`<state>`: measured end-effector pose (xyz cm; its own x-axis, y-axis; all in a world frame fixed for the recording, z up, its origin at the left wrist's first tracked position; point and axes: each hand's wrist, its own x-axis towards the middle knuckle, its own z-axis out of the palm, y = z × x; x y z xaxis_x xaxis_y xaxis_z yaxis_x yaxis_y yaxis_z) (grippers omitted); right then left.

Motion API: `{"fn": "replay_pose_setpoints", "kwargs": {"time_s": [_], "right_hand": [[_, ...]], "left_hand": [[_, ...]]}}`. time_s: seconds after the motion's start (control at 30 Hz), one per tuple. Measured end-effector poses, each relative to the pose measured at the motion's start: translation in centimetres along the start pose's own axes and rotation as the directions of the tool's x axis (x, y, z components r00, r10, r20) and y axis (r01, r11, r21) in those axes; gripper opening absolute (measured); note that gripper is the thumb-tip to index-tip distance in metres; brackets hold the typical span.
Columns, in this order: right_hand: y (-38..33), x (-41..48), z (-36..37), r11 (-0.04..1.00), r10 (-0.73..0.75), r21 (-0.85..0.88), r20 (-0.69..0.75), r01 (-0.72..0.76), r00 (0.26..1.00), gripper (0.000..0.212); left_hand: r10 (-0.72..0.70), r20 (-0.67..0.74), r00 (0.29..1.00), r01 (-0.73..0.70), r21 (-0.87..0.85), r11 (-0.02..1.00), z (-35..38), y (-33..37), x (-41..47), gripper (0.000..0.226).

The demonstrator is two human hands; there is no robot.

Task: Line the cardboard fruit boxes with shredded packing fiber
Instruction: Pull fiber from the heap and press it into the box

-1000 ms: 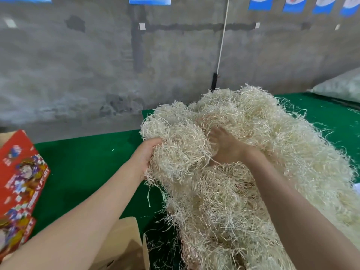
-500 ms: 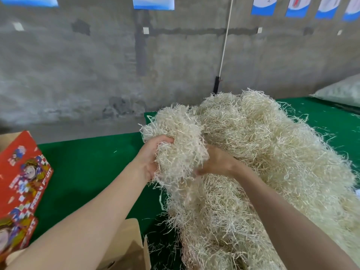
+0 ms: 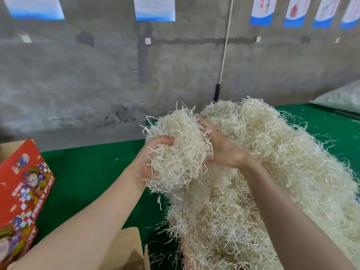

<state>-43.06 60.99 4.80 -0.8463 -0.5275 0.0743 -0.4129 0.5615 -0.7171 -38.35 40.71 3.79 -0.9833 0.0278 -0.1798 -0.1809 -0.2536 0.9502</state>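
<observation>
A big heap of pale shredded packing fiber (image 3: 282,162) lies on the green table (image 3: 87,182). A clump of fiber (image 3: 179,151) is raised at the heap's left end, held between both hands. My left hand (image 3: 152,158) grips the clump from the left, fingers curled into the strands. My right hand (image 3: 222,151) holds its right side, fingertips buried in the fiber. A red printed fruit box (image 3: 21,188) stands at the left edge. The brown flap of an open cardboard box (image 3: 128,250) shows at the bottom, under my left forearm.
A concrete wall (image 3: 97,75) with several blue-and-white posters rises behind the table. A white cord (image 3: 226,45) hangs down to a black fitting. A whitish sack (image 3: 339,98) lies at the far right. Loose strands are scattered on the green surface.
Both hands have closed round a clump and lifted it up out of the heap, pulling it a little away from the rest. The view has tilted slightly upward.
</observation>
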Motion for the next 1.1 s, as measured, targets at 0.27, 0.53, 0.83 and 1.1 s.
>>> {"fn": "replay_pose_setpoints", "kwargs": {"time_s": [0.27, 0.53, 0.83, 1.1], "right_hand": [[5.0, -1.1, -0.6, 0.754, 0.256, -0.62, -0.027, -0.217, 0.966, 0.08], [4.4, -2.6, -0.7, 0.881, 0.164, -0.432, -0.103, -0.193, 0.981, 0.082], [1.8, 0.3, 3.6, 0.965, 0.039, -0.237, -0.297, -0.113, 0.954, 0.059], [9.7, -2.3, 3.0, 0.577, 0.281, -0.78, -0.089, -0.242, 0.955, 0.031]], "left_hand": [[-0.052, -0.134, 0.99, 0.055, 0.016, 0.998, -0.5, 0.7, 0.6, 0.013], [-0.114, -0.143, 0.983, 0.125, 0.067, 0.99, 2.8, -1.8, 1.1, 0.061], [-0.155, -0.083, 0.984, 0.165, 0.134, 0.977, 5.7, -2.6, 0.9, 0.043], [-0.001, -0.31, 0.951, -0.006, -0.021, 1.0, 1.7, 2.1, 0.1, 0.035]]}}
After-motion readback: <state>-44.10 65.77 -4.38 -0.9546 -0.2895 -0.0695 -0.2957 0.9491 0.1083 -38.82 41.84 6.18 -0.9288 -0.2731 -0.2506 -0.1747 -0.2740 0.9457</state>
